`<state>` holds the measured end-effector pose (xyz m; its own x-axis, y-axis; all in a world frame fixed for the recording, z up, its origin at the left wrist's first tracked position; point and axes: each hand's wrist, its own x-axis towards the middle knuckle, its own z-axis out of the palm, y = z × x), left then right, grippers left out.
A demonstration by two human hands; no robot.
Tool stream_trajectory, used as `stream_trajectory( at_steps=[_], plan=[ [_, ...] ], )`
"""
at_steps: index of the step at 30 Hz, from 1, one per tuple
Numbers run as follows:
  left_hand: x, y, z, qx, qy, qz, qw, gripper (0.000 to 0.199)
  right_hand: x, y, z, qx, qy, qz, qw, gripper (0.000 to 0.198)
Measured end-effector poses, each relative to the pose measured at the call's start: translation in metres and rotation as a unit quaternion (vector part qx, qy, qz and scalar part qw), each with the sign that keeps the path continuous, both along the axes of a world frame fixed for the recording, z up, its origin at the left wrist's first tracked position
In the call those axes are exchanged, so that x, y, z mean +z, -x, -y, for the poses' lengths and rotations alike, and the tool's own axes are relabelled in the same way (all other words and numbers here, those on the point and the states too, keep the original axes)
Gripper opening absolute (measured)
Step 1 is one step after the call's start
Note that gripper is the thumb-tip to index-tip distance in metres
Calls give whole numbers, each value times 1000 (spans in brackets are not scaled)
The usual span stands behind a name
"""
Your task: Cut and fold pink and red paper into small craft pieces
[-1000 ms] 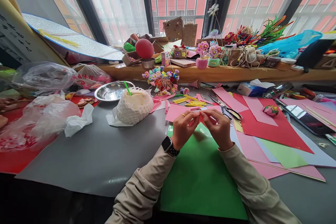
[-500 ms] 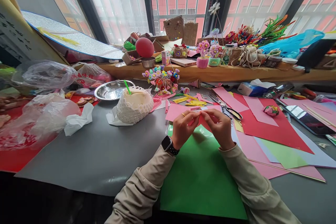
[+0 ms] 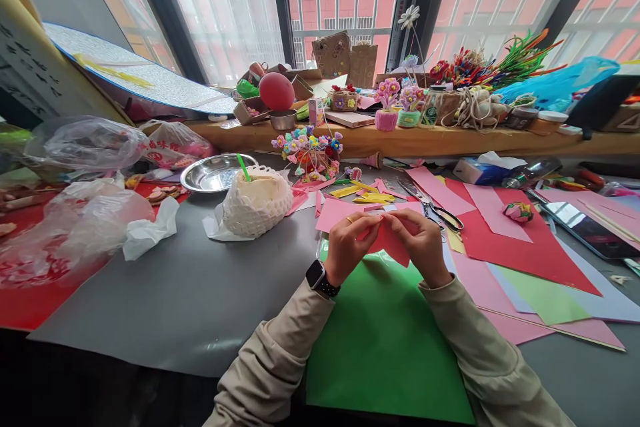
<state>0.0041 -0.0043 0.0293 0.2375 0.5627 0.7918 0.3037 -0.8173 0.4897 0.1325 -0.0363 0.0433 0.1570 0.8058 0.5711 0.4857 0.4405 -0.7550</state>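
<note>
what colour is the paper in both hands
The held paper is pinkish red, clearest in the head view.

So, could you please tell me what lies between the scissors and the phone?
In the head view, mainly a red sheet lies between the scissors and the phone, with a pink sheet and a small multicoloured flower-like piece over it.

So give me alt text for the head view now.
A person's left hand and right hand pinch a pinkish-red paper piece above a green sheet. Scissors lie beyond the right hand, coloured sheets to its right; a net-wrapped coconut with a green straw stands left.
</note>
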Motion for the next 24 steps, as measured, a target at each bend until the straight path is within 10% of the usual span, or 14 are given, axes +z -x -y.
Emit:
stream_trajectory(
  at_steps=[12,24],
  plan=[
    [-2,10,-16,-83,279,63,955,24,-11,-12,-10,33,206,-115,971,35],
    [-11,12,-27,-138,375,54,915,30,-13,-17,-13,88,277,-142,946,37]
  ],
)
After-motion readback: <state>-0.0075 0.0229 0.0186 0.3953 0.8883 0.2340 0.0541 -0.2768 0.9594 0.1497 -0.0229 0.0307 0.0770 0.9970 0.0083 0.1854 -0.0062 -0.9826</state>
